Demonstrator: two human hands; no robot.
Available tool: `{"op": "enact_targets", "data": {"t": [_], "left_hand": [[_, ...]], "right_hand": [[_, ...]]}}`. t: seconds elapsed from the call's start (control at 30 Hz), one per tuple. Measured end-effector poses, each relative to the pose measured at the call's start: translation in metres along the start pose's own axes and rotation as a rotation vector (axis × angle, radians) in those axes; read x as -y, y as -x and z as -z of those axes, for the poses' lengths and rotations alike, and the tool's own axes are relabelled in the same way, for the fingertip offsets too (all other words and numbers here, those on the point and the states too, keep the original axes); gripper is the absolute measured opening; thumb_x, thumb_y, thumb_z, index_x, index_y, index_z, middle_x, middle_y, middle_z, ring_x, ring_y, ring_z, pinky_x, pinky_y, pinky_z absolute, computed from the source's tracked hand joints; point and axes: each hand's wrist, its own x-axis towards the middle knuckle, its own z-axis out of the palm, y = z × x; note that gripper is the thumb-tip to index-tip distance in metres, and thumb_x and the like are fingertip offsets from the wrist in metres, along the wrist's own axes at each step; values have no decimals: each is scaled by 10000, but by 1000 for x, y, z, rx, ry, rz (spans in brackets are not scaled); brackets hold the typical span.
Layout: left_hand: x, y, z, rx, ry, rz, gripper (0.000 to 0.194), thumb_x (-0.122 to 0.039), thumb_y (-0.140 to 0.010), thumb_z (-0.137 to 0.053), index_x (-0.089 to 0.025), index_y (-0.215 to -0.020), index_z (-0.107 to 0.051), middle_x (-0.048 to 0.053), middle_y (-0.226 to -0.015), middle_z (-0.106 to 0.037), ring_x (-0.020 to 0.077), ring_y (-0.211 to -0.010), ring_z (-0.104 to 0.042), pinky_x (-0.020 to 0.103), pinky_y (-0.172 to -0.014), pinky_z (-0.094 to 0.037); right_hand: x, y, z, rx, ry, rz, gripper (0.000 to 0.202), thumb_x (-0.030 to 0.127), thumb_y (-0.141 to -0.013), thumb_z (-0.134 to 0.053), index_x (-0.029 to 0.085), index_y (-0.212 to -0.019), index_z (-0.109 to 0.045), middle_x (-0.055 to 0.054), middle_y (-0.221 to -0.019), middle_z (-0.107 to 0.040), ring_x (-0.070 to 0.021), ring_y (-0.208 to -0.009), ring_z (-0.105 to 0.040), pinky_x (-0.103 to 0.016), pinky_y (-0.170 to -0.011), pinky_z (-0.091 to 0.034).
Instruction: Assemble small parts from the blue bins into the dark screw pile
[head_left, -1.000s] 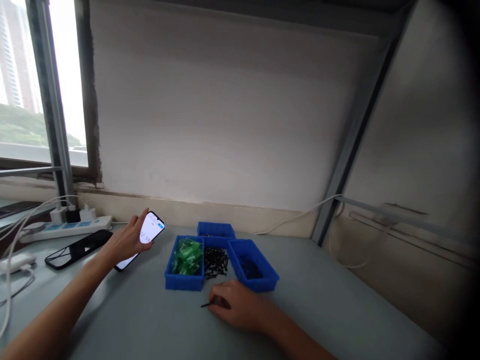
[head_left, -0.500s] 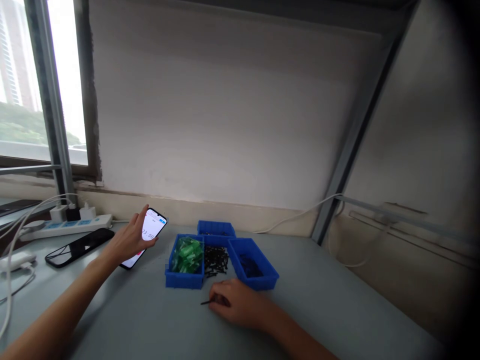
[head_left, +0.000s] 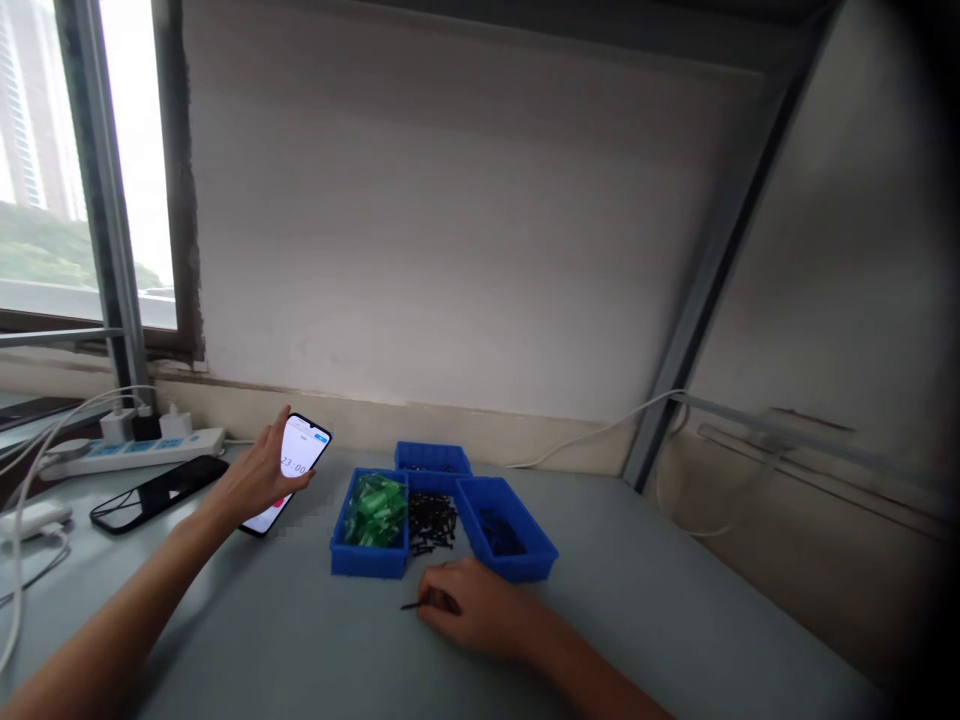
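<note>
**One hand on a screw, the other on a propped phone**

The right hand (head_left: 476,612) lies knuckles-up on the grey surface (head_left: 300,640), fingers curled over the end of a black screw (head_left: 410,606). The screw's free end pokes out to the left of the fingertips. Whether the fingers truly pinch it cannot be told, so it could roll away if the hand lifts. Just beyond the hand lies a loose heap of black screws (head_left: 431,522), between a blue tray of green plastic pieces (head_left: 369,540) and a second blue tray (head_left: 506,542); a careless sweep could scatter the heap.

The left hand (head_left: 255,480) grips a lit phone (head_left: 294,472), tilted up on its lower edge. It might slip and tip flat. A dark phone (head_left: 157,494) lies further left, near a power strip (head_left: 127,455).
</note>
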Motion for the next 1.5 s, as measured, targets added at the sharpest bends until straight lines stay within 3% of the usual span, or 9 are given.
{"op": "enact_targets", "data": {"t": [0.47,0.7,1.03,1.33,1.5], "left_hand": [[-2,-1,1,-26,1,61,1045,-546,-827,-612,-84,-1594,-74,255,-1379,-520,420,-1198,-587,470,-911,-512],[-1,-1,1,-23,13,70,1051,-541,-820,-638,-93,-1593,-84,277,-1491,-422,441,-1286,-524,491,-949,-500],[1,-1,1,-26,29,55,1031,-552,-830,-642,-113,-1594,-107,245,-1408,-508,415,-1203,-586,468,-914,-509],[-2,-2,4,-7,15,96,1039,-548,-827,-632,-100,-1594,-93,272,-1462,-452,428,-1250,-552,474,-932,-497],[-7,-2,7,12,-15,132,1040,-547,-822,-627,-88,-1592,-99,271,-1422,-490,435,-1194,-587,476,-886,-515]], "right_hand": [[-2,-1,-2,-13,9,1,157,226,-895,-615,175,-980,-737,-35,-824,-712,-168,-770,-628,-250,-695,-435],[-1,-1,0,-8,9,5,157,232,-895,-622,165,-979,-737,-35,-808,-704,-163,-745,-616,-246,-671,-421],[0,0,0,-5,9,2,157,219,-896,-616,166,-984,-735,-30,-797,-696,-161,-749,-615,-245,-683,-423],[-1,0,-1,-4,18,14,166,230,-897,-605,176,-991,-731,-33,-810,-707,-176,-781,-629,-257,-706,-442],[-3,-1,-1,-3,22,22,158,235,-905,-608,177,-985,-732,-34,-820,-711,-175,-778,-629,-260,-703,-441]]}}
